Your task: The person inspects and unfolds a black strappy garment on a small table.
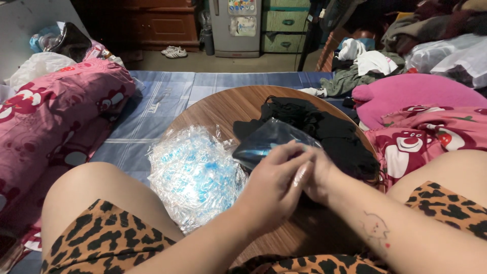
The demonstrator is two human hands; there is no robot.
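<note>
Dim room, lit mainly from the near side. A blue checked mattress sheet (167, 104) covers the foreground floor area. Beyond it lies a bare tan floor (243, 62), with a pair of white shoes (174, 52) near a dark wooden cabinet (152, 23). A small grey fridge (236, 25) stands beside green woven drawers (285, 23). Pink printed bedding (56, 109) lies left; heaped clothing (365, 68) lies right.

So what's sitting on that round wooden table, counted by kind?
Pile of clear plastic bags: 1
Pile of black fabric items: 1
Clear bag with a black item inside, held by both hands: 1
Total: 3
</note>
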